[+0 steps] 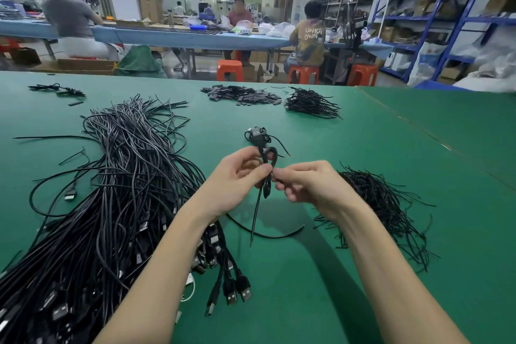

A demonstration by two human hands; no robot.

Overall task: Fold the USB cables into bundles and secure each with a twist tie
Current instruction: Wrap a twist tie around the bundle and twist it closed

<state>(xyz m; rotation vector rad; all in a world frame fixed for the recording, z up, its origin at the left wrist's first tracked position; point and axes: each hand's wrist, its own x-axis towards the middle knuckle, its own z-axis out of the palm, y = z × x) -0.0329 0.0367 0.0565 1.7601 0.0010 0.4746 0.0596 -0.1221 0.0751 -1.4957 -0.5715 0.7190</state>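
Observation:
My left hand (237, 179) grips a folded black USB cable bundle (268, 159) held above the green table (391, 274). My right hand (310, 184) pinches the bundle's middle from the right, where a thin black twist tie (256, 220) hangs down from it. A large heap of loose black USB cables (122, 198) lies to the left, plugs toward me. A pile of black twist ties (391, 209) lies to the right, partly behind my right wrist. One tied bundle (258, 134) rests just beyond my hands.
A heap of small black parts (243, 95) and another bunch of ties (310, 105) lie at the far table edge. A stray cable (61, 89) sits far left. Beyond are people on orange stools (230, 70) at a blue bench, and blue shelving (446, 22).

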